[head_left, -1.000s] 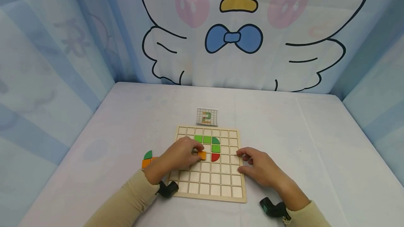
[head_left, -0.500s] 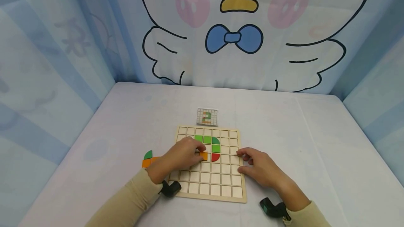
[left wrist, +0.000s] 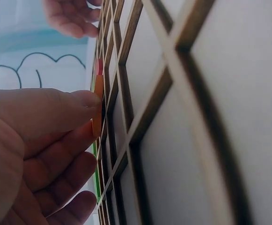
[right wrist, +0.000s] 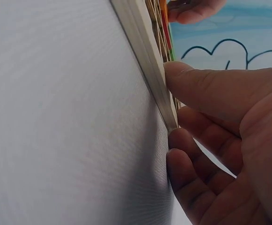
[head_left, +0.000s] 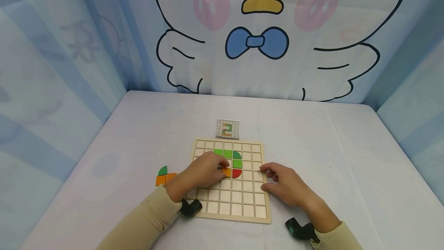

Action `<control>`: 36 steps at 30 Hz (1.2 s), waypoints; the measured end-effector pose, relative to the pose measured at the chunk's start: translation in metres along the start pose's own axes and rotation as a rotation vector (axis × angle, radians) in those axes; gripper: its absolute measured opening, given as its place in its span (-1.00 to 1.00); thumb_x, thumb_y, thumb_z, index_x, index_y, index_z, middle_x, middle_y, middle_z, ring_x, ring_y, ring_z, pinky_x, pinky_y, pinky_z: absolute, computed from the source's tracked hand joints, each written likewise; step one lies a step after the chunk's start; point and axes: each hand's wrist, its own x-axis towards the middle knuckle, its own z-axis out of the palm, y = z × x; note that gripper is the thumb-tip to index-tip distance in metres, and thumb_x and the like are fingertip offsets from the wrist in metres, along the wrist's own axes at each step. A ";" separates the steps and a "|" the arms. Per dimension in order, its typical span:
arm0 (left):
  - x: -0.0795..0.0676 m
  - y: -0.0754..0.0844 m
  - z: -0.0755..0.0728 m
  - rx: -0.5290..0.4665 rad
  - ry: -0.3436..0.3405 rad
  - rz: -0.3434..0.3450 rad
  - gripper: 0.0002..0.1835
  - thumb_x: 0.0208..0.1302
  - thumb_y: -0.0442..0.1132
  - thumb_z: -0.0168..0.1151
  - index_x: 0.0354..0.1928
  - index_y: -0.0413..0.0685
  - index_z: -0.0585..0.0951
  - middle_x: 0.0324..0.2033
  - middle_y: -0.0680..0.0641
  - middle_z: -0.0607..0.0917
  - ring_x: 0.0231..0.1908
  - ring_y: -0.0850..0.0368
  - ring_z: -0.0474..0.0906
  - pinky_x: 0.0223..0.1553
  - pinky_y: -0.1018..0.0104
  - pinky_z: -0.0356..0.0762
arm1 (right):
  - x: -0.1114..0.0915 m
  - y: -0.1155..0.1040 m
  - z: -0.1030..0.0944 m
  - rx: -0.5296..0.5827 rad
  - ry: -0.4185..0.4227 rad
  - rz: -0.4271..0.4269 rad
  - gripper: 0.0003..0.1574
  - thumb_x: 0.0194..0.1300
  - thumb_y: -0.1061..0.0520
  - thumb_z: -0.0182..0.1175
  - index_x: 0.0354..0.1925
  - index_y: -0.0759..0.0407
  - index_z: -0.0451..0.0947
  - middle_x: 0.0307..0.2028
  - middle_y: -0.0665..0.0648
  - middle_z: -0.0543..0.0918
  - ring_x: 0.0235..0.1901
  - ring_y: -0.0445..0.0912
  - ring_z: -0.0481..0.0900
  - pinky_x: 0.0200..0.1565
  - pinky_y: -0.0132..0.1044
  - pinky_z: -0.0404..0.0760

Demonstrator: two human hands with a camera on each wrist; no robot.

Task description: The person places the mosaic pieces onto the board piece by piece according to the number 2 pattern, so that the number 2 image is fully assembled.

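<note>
My left hand [head_left: 204,171] pinches an orange square tile [head_left: 227,172] between thumb and fingers, low over the wooden grid board [head_left: 236,196]. In the left wrist view, the orange tile [left wrist: 99,84] stands edge-on against the grid, close to the red piece [left wrist: 99,66]. On the board, the red rounded tile [head_left: 237,173] lies just right of the orange one. Green tiles [head_left: 237,163] form a row and a corner above it. My right hand [head_left: 286,182] holds the board's right edge; in the right wrist view, its thumb [right wrist: 180,72] lies on the wooden rim.
A small printed pattern card [head_left: 227,129] lies beyond the board's far edge. Left of the board are loose orange tiles [head_left: 161,180] and a green quarter-round tile [head_left: 162,170], partly beside my left forearm. White cloth [head_left: 312,138] covers the table.
My left hand has slid slightly right with the orange tile, bringing it up close to the red tile. My right hand stays at the board's edge.
</note>
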 end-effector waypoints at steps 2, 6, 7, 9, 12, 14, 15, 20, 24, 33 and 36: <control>0.001 0.000 0.001 -0.001 -0.002 -0.002 -0.75 0.21 -0.33 0.37 -0.06 -0.13 0.74 -0.16 -0.01 0.75 -0.06 0.03 0.58 0.03 0.13 0.54 | 0.000 0.000 0.000 -0.002 0.000 -0.002 -0.48 0.19 0.14 0.42 0.13 0.14 0.57 -0.14 0.01 0.61 -0.18 -0.09 0.51 -0.04 -0.06 0.52; 0.002 0.001 0.001 0.007 -0.001 0.005 -0.76 0.20 -0.33 0.37 -0.07 -0.13 0.74 -0.17 -0.01 0.75 -0.07 0.04 0.59 0.02 0.13 0.54 | 0.000 0.000 0.000 -0.006 0.001 -0.003 -0.48 0.19 0.13 0.42 0.13 0.14 0.57 -0.13 0.01 0.61 -0.18 -0.10 0.51 -0.04 -0.06 0.53; 0.002 0.001 0.001 0.012 -0.001 0.006 -0.76 0.20 -0.33 0.37 -0.07 -0.12 0.74 -0.17 0.00 0.75 -0.08 0.04 0.59 0.02 0.13 0.54 | 0.000 0.000 0.000 -0.007 0.002 -0.003 -0.48 0.19 0.13 0.42 0.13 0.13 0.57 -0.13 0.01 0.61 -0.18 -0.10 0.52 -0.04 -0.06 0.53; 0.002 0.000 0.002 0.020 -0.002 0.009 -0.76 0.20 -0.33 0.36 -0.07 -0.12 0.74 -0.18 0.00 0.74 -0.08 0.05 0.59 0.01 0.14 0.54 | 0.000 0.001 0.000 -0.009 0.001 -0.003 -0.48 0.20 0.13 0.42 0.13 0.13 0.57 -0.13 0.01 0.61 -0.18 -0.10 0.52 -0.04 -0.06 0.53; 0.003 0.000 0.002 0.023 -0.006 0.005 -0.76 0.20 -0.32 0.36 -0.07 -0.12 0.74 -0.18 0.01 0.74 -0.09 0.05 0.58 0.01 0.15 0.54 | 0.001 0.001 0.000 -0.008 0.002 -0.006 -0.48 0.20 0.13 0.42 0.12 0.13 0.57 -0.13 0.01 0.61 -0.18 -0.10 0.52 -0.04 -0.06 0.53; 0.003 0.000 0.002 0.020 -0.013 0.002 -0.74 0.20 -0.31 0.37 -0.05 -0.12 0.74 -0.17 0.01 0.74 -0.07 0.05 0.58 0.02 0.15 0.54 | 0.001 0.001 0.000 -0.007 0.002 -0.008 -0.48 0.20 0.13 0.42 0.12 0.14 0.57 -0.13 0.01 0.61 -0.19 -0.10 0.52 -0.05 -0.06 0.53; 0.003 0.000 0.001 0.016 -0.018 -0.002 -0.74 0.20 -0.30 0.37 -0.04 -0.12 0.73 -0.16 0.01 0.74 -0.07 0.05 0.58 0.03 0.14 0.53 | 0.001 0.001 0.000 -0.006 0.002 -0.008 -0.48 0.20 0.13 0.42 0.12 0.14 0.57 -0.13 0.01 0.61 -0.19 -0.10 0.52 -0.05 -0.06 0.53; 0.000 -0.002 -0.001 -0.017 -0.030 -0.022 -0.70 0.22 -0.28 0.37 0.00 -0.12 0.72 -0.11 0.02 0.73 -0.01 0.05 0.57 0.06 0.15 0.53 | 0.001 0.002 0.000 -0.007 0.004 -0.009 -0.48 0.19 0.14 0.42 0.13 0.14 0.57 -0.14 0.01 0.61 -0.19 -0.10 0.52 -0.05 -0.06 0.53; -0.003 -0.004 -0.006 -0.052 -0.011 -0.031 -0.70 0.23 -0.29 0.35 0.02 -0.12 0.70 -0.07 0.01 0.73 0.04 0.02 0.56 0.08 0.12 0.53 | 0.001 0.002 0.000 -0.008 0.005 -0.013 -0.48 0.19 0.13 0.42 0.13 0.14 0.57 -0.13 0.01 0.61 -0.19 -0.10 0.52 -0.05 -0.06 0.53; -0.013 -0.005 -0.016 -0.082 0.021 -0.048 -0.72 0.27 -0.30 0.37 0.02 -0.16 0.69 -0.07 -0.04 0.71 0.03 -0.01 0.57 0.02 0.09 0.56 | 0.001 0.001 0.000 -0.008 0.005 -0.008 -0.49 0.19 0.14 0.42 0.12 0.13 0.58 -0.13 0.00 0.62 -0.18 -0.09 0.53 -0.04 -0.06 0.54; -0.017 -0.006 -0.021 -0.078 0.035 -0.062 -0.71 0.27 -0.29 0.40 0.02 -0.16 0.69 -0.06 -0.03 0.71 0.06 -0.02 0.56 0.04 0.09 0.55 | 0.001 0.001 0.001 -0.004 0.002 -0.011 -0.48 0.19 0.14 0.42 0.12 0.14 0.57 -0.12 0.00 0.62 -0.17 -0.10 0.53 -0.04 -0.06 0.54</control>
